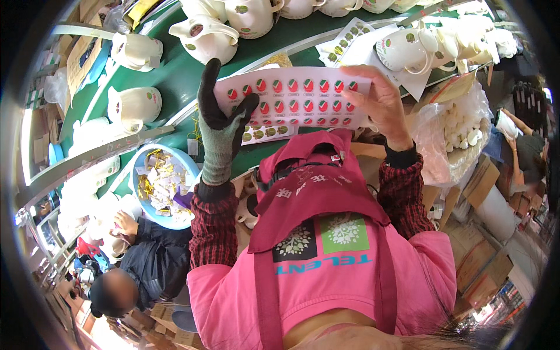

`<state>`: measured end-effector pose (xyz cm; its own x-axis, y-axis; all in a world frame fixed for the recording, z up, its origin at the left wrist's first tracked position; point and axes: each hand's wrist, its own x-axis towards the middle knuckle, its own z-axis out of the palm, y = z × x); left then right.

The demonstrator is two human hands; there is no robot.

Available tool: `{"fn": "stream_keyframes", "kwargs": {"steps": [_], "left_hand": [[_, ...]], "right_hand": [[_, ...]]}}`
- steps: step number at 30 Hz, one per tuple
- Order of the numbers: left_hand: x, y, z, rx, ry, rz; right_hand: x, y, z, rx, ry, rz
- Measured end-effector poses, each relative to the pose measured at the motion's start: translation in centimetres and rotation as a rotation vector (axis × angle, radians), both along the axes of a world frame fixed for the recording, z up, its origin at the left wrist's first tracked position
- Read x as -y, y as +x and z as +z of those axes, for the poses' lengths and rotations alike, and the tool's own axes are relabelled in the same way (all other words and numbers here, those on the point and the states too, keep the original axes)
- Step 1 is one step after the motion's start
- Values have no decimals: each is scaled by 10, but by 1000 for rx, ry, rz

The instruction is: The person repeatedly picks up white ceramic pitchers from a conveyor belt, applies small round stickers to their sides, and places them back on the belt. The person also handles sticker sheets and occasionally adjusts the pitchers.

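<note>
My left hand (223, 118), in a grey glove with a black-coated palm and fingers, grips the left end of a white sheet of stickers (302, 107). Rows of red and green oval stickers with white tick marks cover the sheet. At its right end my bare right hand (383, 103) holds the same sheet, with fingertips over the upper corner. Partly hidden below it is another sheet with green round prints (267, 132). White ceramic jugs with printed decals stand beyond, among them a jug (203, 41) just past my left hand and a jug (402, 50) past my right.
A green conveyor belt (175, 83) carries several jugs. On the left, a blue basin (192, 164) holds small tags with yellow ties, beside a co-worker (153, 262). To the right are a plastic-lined carton (420, 148) of small white pieces and another person (527, 148).
</note>
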<state>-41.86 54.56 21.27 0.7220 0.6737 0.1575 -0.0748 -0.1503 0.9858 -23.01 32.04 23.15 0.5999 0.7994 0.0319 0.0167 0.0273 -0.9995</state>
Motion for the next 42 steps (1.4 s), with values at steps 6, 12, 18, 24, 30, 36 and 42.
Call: {"fn": "stream_keyframes", "kwargs": {"steps": [6,12,18,24,30,36,42], "left_hand": [[1,-17,-11,17,211,61],[3,-25,15,-185,-45,-75],[2,-31,7,-195,-254,-47],[0,-31,7,-221,-76,-104],[1,-36,4,-254,-214,-50],[-6,-32,20,-432,400,-148],[23,-5,49,-196,847,-197]], "right_hand": [[-2,-8,2,-56,-46,-2],[5,-20,14,-82,-37,-78],[12,-22,11,212,-134,-124],[16,-28,15,30,-141,-166],[17,-25,7,126,-149,-169],[13,-27,16,134,-269,-160],[4,-36,18,246,-249,-90]]}}
